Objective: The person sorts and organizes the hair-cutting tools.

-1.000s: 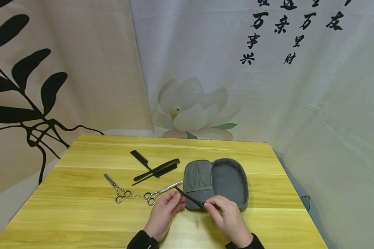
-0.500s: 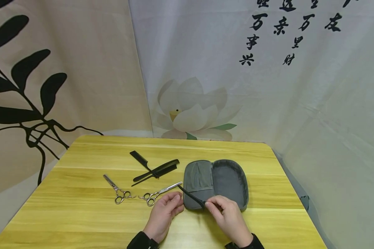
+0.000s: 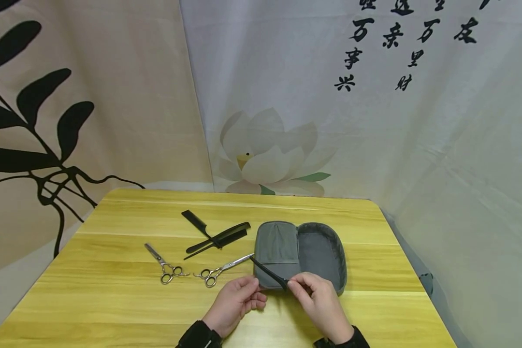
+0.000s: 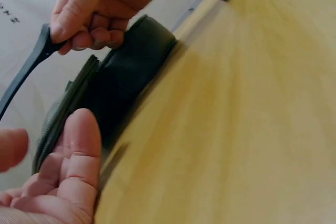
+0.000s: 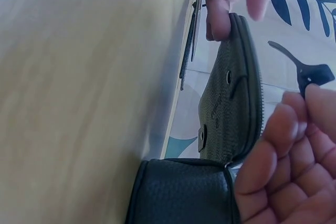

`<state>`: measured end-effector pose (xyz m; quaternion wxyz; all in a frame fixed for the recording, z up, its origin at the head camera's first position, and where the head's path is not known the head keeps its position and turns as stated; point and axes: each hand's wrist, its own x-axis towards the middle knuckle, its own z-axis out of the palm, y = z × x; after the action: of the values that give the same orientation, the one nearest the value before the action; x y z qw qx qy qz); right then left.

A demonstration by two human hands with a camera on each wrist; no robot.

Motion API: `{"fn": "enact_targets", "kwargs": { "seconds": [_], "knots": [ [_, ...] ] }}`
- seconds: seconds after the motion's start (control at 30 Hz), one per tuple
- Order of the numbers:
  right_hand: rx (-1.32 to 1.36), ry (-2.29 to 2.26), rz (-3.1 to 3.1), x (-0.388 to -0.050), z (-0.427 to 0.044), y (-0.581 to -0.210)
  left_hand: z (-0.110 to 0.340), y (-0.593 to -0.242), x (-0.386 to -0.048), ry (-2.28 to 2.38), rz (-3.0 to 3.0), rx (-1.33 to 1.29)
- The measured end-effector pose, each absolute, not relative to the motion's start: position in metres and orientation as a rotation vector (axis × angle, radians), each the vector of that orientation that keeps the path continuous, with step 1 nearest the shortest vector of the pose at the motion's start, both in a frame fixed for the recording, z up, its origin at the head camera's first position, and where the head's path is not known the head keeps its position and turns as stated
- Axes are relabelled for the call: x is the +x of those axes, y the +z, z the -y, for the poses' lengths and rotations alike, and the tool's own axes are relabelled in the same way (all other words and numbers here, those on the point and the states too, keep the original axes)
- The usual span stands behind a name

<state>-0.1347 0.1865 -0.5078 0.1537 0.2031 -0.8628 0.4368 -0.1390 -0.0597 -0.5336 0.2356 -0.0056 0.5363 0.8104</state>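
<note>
At eight o'clock of the grey case (image 3: 324,256), I note the left hand (image 3: 235,300), thumb apart from bent fingers (image 4: 81,135), touching its flap (image 3: 276,244), raised slightly since half a second ago. At six, the right hand (image 3: 316,298) pinches a slender black tool (image 3: 270,273) over it. Combs (image 3: 195,221) at ten, scissors (image 3: 238,262) nine. Yellow wood table (image 3: 113,309); lotus-printed curtain (image 3: 265,164), twelve.

Curtained-off indoor nook, room type unclear: lotus-printed cloth (image 3: 282,72) hung behind wood-grain table (image 3: 269,324).

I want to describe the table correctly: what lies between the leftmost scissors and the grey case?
In the head view, the second scissors lie between the leftmost scissors and the grey case; black combs lie farther back.
</note>
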Motion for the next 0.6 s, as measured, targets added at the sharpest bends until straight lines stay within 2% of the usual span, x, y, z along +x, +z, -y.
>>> {"fn": "enact_targets", "kwargs": {
  "seconds": [0.6],
  "knots": [
    [0.540,1.354,2.354,-0.1363,-0.1902,-0.5082,0.0535,-0.5348,-0.1450,2.131,-1.570,-0.004]
  ]
}}
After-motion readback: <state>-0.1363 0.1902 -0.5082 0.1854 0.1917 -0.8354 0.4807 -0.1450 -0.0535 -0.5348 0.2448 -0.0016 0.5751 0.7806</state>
